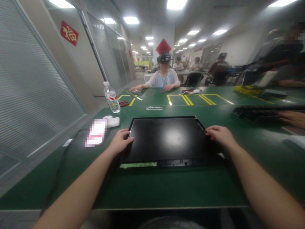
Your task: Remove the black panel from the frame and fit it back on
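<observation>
A flat black screen panel (166,140) lies on the green table (166,187) in front of me, with a green circuit strip (138,165) along its near edge. My left hand (120,141) curls its fingers round the panel's left edge. On the opposite side, my right hand (220,135) grips the right edge with bent fingers. Both forearms reach in from the bottom of the view.
A lit phone (96,133) with a cable, a white case (111,121) and a water bottle (111,97) stand to the left. Red scissors (124,103) lie beyond. A person (163,78) sits across the table. Another person's hand (294,118) rests by a black keyboard (262,113) at right.
</observation>
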A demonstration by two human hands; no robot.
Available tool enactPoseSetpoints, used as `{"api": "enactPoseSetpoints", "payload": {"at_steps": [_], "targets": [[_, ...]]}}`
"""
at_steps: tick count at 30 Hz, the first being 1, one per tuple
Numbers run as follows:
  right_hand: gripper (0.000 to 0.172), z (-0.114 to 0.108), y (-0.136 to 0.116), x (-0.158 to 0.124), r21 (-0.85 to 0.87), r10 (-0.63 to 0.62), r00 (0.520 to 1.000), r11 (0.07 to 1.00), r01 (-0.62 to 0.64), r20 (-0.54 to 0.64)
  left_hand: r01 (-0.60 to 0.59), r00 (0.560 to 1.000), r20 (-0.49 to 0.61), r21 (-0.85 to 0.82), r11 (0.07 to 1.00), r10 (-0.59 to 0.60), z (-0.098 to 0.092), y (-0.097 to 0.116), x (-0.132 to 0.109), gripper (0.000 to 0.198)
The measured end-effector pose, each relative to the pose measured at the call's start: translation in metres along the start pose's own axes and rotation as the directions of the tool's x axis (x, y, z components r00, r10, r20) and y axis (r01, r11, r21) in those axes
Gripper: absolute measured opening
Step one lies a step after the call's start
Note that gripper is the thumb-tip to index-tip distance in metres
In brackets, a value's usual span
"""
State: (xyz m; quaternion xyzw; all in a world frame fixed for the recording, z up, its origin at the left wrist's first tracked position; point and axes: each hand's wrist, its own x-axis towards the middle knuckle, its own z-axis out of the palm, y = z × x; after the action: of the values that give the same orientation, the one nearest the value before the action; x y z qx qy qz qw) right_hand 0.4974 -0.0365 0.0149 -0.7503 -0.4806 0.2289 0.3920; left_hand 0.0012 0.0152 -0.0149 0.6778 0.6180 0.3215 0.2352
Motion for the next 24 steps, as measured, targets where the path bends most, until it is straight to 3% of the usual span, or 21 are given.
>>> {"api": "enactPoseSetpoints", "payload": {"at_steps": [12, 24], "targets": [[0.019, -0.0011, -0.0054, -0.0027, -0.038, 0.001, 1.0, 0.999, -0.001, -0.001, -0.049, 0.999, 0.004, 0.162, 0.986, 0.049, -0.0018, 0.009, -0.0016, 0.05], [0.019, -0.0009, -0.0058, -0.0035, -0.049, -0.002, 1.0, 0.999, 0.001, -0.004, -0.051, 0.999, 0.015, 0.213, 0.976, 0.049, -0.0006, 0.0098, -0.0024, 0.052]]}}
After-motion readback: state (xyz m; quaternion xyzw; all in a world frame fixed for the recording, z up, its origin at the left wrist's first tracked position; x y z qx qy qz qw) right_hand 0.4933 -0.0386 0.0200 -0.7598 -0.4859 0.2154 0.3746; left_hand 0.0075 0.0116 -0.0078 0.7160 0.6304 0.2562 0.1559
